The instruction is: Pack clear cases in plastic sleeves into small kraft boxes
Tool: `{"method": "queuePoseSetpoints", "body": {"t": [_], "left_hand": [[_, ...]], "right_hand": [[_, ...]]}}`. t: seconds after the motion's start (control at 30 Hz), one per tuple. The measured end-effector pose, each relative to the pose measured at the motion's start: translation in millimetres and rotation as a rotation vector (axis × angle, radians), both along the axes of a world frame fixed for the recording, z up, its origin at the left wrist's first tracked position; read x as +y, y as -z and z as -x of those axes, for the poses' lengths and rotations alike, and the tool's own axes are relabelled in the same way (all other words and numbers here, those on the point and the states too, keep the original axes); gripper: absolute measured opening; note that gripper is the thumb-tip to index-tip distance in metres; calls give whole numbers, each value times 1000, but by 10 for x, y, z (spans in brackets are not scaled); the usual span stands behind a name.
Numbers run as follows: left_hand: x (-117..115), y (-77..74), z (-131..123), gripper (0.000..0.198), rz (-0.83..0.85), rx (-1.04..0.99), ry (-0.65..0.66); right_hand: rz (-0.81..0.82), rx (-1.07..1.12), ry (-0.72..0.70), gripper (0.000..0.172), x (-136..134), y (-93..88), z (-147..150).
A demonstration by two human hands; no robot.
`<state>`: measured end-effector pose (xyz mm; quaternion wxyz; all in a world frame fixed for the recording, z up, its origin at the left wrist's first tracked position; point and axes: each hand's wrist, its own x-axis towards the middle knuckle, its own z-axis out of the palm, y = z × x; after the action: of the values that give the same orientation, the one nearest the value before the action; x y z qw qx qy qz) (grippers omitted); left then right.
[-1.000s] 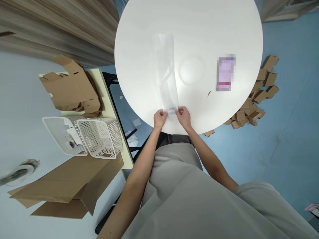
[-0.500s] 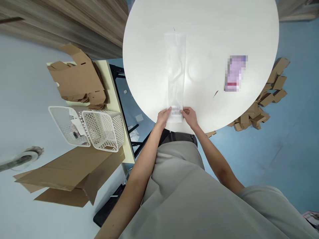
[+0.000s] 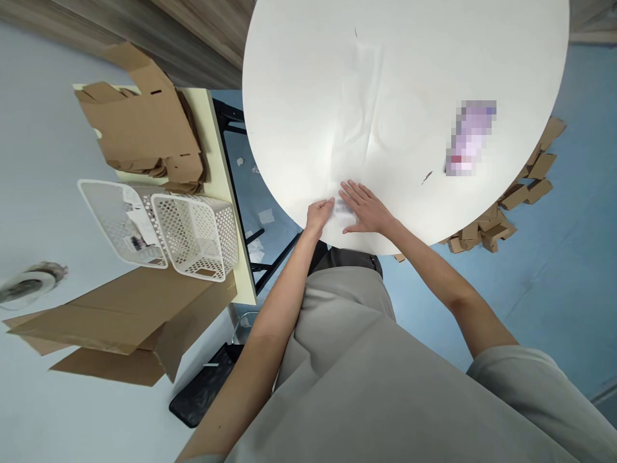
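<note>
A long, clear plastic bag (image 3: 355, 128) lies flat on the round white table (image 3: 289, 77), stretching away from me. At its near end, my left hand (image 3: 319, 215) pinches the left edge between thumb and fingers. My right hand (image 3: 367, 209) is spread flat over the near end, fingers pointing up and left, covering part of the bag. Faint grey marks show on the plastic between the two hands.
A blurred purple item (image 3: 471, 138) lies on the table's right side. To the left, a side table (image 3: 245, 257) bears flattened cardboard boxes (image 3: 144, 122) and white baskets (image 3: 193, 238). An open carton (image 3: 116, 315) is below. Small cardboard boxes (image 3: 491, 225) are heaped on the right.
My right hand has let go of the bag's right edge and opened flat over its near end. My left hand keeps its pinch. The view has shifted slightly.
</note>
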<state>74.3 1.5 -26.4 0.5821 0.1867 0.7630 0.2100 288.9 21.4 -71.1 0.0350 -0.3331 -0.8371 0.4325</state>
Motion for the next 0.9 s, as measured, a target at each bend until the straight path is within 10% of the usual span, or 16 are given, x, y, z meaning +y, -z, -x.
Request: {"method": "queuePoseSetpoints", "body": {"t": [0.2,0.3,0.43,0.53,0.9], "left_hand": [[-18,64,64,44,-7,120,210],[-13,28,94,10,-190,380,379],[112,-98,129,54,-517,372,769],[253,-123,173,57,-463,194,988],[269,13,325,30,-215,-2,579]], "right_hand": [[-2,-42,19,89,-268,-1,-169],[12,-54,88,87,-301,-13,-136],[19,-51,133,86,-291,-23,-80],[37,-45,163,79,-285,-24,-67],[94,-77,395,53,-38,-149,-96]]}}
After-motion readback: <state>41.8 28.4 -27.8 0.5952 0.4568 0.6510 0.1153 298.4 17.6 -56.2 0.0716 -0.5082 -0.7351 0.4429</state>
